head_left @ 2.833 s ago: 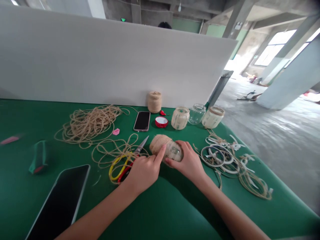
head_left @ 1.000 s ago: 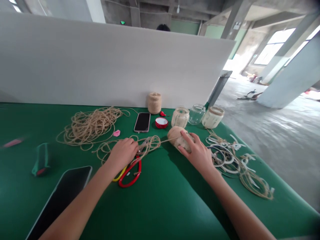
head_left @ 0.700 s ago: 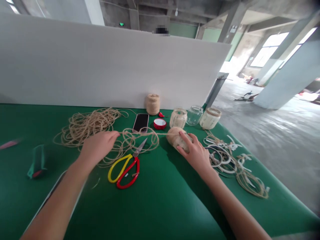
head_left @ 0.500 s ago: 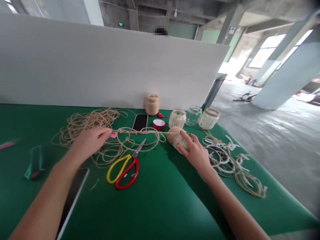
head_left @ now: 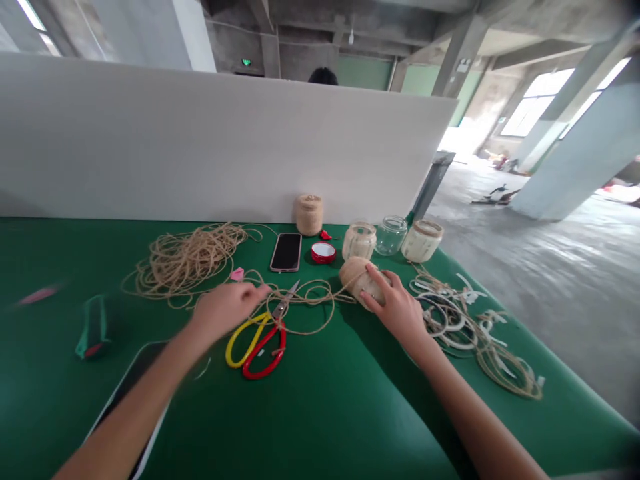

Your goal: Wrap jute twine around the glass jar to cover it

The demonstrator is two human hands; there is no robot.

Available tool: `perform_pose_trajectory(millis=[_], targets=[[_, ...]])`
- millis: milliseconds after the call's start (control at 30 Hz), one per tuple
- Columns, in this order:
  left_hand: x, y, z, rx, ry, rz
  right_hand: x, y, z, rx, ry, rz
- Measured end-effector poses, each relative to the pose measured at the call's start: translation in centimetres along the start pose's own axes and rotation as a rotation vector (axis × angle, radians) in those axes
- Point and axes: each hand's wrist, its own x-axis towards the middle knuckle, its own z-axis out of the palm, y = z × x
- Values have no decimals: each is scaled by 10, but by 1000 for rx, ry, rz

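Observation:
My right hand (head_left: 395,308) grips a jar wrapped in jute twine (head_left: 358,280), its fingers across the wrapped side. A thin strand of twine (head_left: 313,300) runs from the jar in loose loops around the scissors blades. My left hand (head_left: 225,310) is at the strand's far end, with the strand apparently pinched in its fingertips. Just right of that hand lie scissors with yellow and red handles (head_left: 255,347), their blades pointing away from me.
A large twine tangle (head_left: 185,260) lies left on the green mat (head_left: 320,413). A spool, phone, red lid and several jars stand behind, against a white partition (head_left: 200,147). Twine-tangled white strips (head_left: 465,327) lie right. A tablet (head_left: 130,380) sits under my left forearm.
My left hand has moved right and nearer the scissors, and the strand now sags in looser loops. My right hand stays on the jar.

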Motion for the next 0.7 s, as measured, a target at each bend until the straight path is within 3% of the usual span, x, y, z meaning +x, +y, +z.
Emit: perform_pose_trajectory(millis=[67,133,233,367,467,700], targets=[[-4,22,22,134,-71,125,-1,-1,0,-9,9,-6],[-5,35,37,172,-65,167,-1,-1,0,-14,19,-11],[-4,36,40,170,-69,194,-1,-2,-1,-13,11,-13],[0,12,13,165,-9,162,0,-2,-2,-15,4,-10],[1,-16,-17,302,208,58,-1,-1,-2,-14,9,-10],[7,-108,-71,386,349,-225,-1,-1,0,-20,18,-8]])
